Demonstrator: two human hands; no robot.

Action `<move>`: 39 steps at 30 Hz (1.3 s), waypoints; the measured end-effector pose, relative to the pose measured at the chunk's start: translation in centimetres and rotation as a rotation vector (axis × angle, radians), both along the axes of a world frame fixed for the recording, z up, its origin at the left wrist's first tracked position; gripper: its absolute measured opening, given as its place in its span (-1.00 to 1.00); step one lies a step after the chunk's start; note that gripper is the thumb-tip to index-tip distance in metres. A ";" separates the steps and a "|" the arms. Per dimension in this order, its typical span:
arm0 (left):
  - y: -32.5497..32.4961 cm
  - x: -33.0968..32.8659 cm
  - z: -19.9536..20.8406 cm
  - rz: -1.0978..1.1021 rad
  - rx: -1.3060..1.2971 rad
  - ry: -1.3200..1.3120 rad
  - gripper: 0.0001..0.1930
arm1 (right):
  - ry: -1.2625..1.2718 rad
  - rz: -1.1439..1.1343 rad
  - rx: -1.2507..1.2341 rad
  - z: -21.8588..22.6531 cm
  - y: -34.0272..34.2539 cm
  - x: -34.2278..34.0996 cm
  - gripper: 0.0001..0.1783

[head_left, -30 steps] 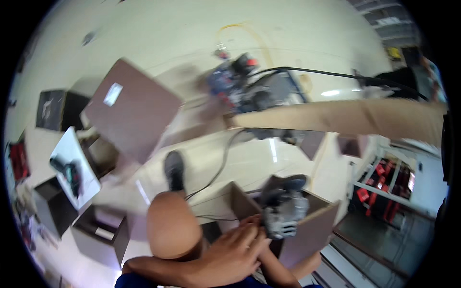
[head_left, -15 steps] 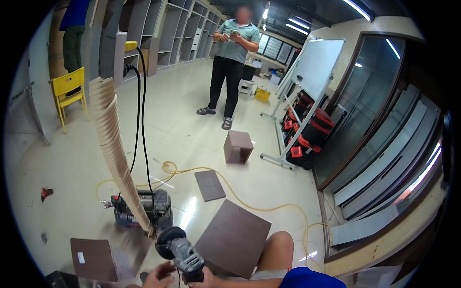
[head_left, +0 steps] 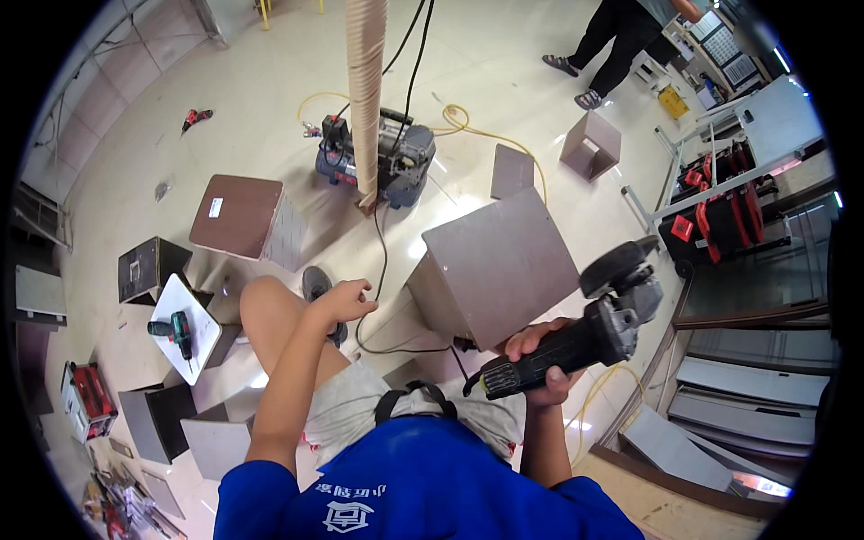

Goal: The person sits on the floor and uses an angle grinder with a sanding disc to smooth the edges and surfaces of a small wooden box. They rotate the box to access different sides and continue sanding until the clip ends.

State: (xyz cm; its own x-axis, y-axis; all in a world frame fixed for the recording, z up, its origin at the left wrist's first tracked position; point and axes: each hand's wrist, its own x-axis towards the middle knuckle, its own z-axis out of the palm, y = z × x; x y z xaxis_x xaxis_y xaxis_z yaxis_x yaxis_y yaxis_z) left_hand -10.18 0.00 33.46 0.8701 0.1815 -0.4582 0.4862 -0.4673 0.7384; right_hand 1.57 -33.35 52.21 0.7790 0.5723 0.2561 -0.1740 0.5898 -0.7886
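My right hand point(head_left: 551, 367) is wrapped around the black body of an angle grinder point(head_left: 576, 340), off to my right. Its grey head and dark round disc point away from me, and a black cord trails from its rear end. Beside the grinder stands a brown-grey box point(head_left: 508, 256) with a flat top, just ahead of my knees. My left hand point(head_left: 344, 301) hovers over my left leg, fingers apart and loosely bent, with nothing in it. The cord point(head_left: 382, 252) runs across the floor close to that hand.
An air compressor point(head_left: 409, 162) stands ahead behind a tall wrapped post point(head_left: 366, 90). Left are a brown box point(head_left: 236, 216) and a cordless drill point(head_left: 183, 335) on a white-topped stool point(head_left: 202, 315). A yellow hose point(head_left: 504, 135) crosses the floor. Far right, a person point(head_left: 621, 40) stands near a whiteboard stand point(head_left: 720, 193).
The view has tilted down. My right hand has swung the grinder rightward, past the box. My left hand, earlier close beside the grinder, is now apart from it over my leg.
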 end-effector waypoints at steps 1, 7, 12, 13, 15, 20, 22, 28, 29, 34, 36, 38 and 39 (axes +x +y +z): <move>-0.5 -0.1 -0.8 -0.077 0.056 -0.034 -0.43 | -0.005 -0.006 0.025 0.3 -0.3 -0.2 -0.32; -0.9 1.0 -2.2 -0.168 0.149 0.032 -0.39 | -0.045 -0.077 0.004 -0.8 -2.9 -0.5 -0.27; -0.3 1.9 -0.9 -0.087 0.089 -0.037 -0.40 | -0.068 -0.098 -0.032 -0.9 -3.3 -1.0 -0.27; -0.5 2.3 -0.4 -0.081 0.073 -0.032 -0.41 | -0.078 -0.109 -0.043 -1.0 -3.6 -0.9 -0.27; -0.4 2.7 0.0 -0.110 0.086 -0.023 -0.41 | -0.073 -0.136 -0.063 -0.9 -3.4 -1.0 -0.25; -0.5 3.1 -0.2 -0.132 0.094 -0.019 -0.41 | -0.110 -0.171 -0.179 -1.5 -3.1 -1.1 -0.25; -0.4 3.4 -0.3 -0.120 0.089 -0.024 -0.41 | -0.120 -0.159 -0.180 -1.7 -2.8 -1.1 -0.24; -0.4 3.1 -1.3 -0.149 0.107 -0.133 -0.38 | -0.144 -0.112 -0.191 -2.5 -1.8 -1.7 -0.24; -0.2 2.9 -1.4 -0.147 0.111 -0.138 -0.39 | -0.153 -0.102 -0.189 -2.5 -1.5 -1.9 -0.24; 0.4 2.3 -2.0 -0.118 0.127 -0.151 -0.42 | -0.162 -0.117 -0.189 -3.0 0.0 -2.5 -0.24; 0.5 2.2 -2.2 -0.128 0.149 -0.161 -0.45 | -0.176 -0.123 -0.179 -3.1 0.2 -2.5 -0.24; 0.1 3.5 -1.3 -0.230 0.163 -0.144 -0.42 | -0.116 -0.107 -0.207 -3.7 -1.2 -2.8 -0.25; -0.3 3.9 -1.3 -0.252 0.153 -0.162 -0.41 | -0.127 -0.135 -0.214 -3.9 -2.8 -2.4 -0.26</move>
State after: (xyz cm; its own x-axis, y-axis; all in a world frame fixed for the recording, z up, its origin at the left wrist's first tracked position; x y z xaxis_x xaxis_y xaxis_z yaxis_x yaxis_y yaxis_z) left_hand -6.33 -0.33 32.20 0.9558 0.0072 -0.2940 0.2231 -0.6690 0.7090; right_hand -0.80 -36.14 48.27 0.8216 0.5169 0.2405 0.0027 0.4183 -0.9083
